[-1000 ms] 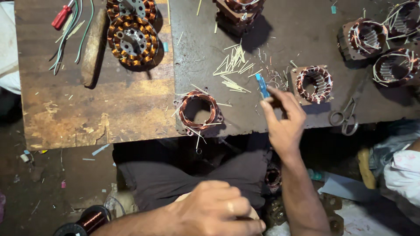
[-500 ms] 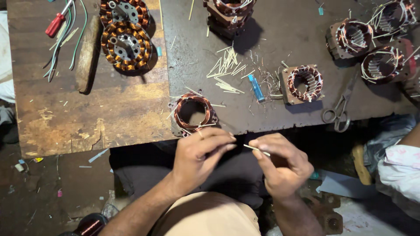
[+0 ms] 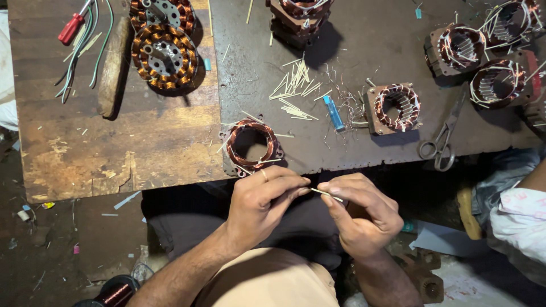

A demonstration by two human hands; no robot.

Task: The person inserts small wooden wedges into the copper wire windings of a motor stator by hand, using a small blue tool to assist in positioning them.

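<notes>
Both hands are now drawing closer together than half a second ago, below the bench edge and over the lap, the right hand (image 3: pixel 361 219) having come back from its reach toward the bench a second ago; the left hand (image 3: pixel 264 202) is pinching one end of a thin pale sliver (image 3: pixel 325 195) between thumb and forefinger, while the right hand's fingertips (image 3: pixel 333 190) are closing on the other end, so that both grips are clenching on the same piece; the sliver's long axis is running nearly level, left to right, tilting slightly downward toward the right hand, and it is lying between the two grips, equally near to each; the remaining fingers of both hands are curling loosely and holding nothing else that can be seen; directly above the left hand, at the bench edge, a copper-wound stator (image 3: pixel 252 143) is resting with its bore facing upward and several slivers sticking out of it; a loose heap of like slivers (image 3: pixel 296 85) is lying farther up the metal sheet (image 3: pixel 364 51), a blue lighter (image 3: pixel 333 112) just to its right, a square stator (image 3: pixel 396 107) beyond that, and scissors (image 3: pixel 442 139) near the edge.
</notes>
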